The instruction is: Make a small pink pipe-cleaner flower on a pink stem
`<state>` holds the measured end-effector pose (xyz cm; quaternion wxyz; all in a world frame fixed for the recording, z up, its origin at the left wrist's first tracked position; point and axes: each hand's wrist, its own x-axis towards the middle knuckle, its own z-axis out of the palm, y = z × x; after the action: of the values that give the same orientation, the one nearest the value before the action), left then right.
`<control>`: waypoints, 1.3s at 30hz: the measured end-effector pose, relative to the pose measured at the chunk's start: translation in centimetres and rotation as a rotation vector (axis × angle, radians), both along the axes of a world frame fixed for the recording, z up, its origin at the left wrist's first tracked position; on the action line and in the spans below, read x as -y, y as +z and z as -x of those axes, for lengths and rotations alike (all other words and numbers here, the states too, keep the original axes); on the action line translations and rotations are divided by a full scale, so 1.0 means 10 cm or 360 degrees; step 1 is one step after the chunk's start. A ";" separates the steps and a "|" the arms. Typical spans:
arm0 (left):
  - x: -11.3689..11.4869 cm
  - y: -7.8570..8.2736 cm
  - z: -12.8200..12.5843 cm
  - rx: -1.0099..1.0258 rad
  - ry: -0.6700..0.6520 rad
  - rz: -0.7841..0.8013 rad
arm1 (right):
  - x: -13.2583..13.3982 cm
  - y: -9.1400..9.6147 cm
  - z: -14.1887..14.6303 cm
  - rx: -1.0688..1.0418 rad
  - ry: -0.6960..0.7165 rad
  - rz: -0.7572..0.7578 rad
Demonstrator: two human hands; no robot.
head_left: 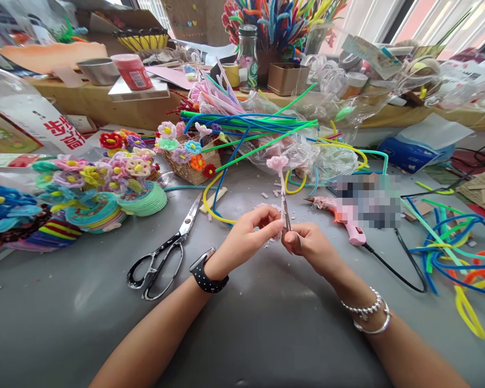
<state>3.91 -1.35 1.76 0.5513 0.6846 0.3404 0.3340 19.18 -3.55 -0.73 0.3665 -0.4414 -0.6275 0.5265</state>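
Pinched in my left hand is the lower stem of a pale pink pipe-cleaner flower, which stands upright. My right hand is closed round small scissors, their metal blades pointing up alongside the stem; its fingers hide the handles. Both hands meet at the stem, just above the grey table. Pink fuzz trimmings lie behind my fingers. A large pair of black-handled scissors rests on the table left of my left hand. To the right of my right hand lies a pink hot glue gun.
Colourful pipe-cleaner flowers in round pots and a small woven basket stand at the left. Green and blue pipe cleaners lie on plastic at the back. Loose pipe cleaners and the gun's black cord spread at the right.
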 end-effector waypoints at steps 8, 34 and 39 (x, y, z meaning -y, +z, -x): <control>0.00 0.00 0.00 -0.0096 -0.0087 -0.0037 | 0.00 0.02 -0.05 -0.0037 0.0151 0.0023; 0.02 0.02 -0.01 -0.0107 -0.0103 -0.0041 | 0.00 -0.01 -0.07 -0.0120 0.0004 0.0060; 0.01 0.01 -0.01 -0.0109 -0.0101 -0.0021 | 0.00 -0.02 -0.06 -0.0141 -0.0036 0.0094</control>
<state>4.02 -1.44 1.82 0.5452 0.7097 0.3350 0.2948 19.74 -3.51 -0.95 0.3867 -0.4354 -0.5896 0.5597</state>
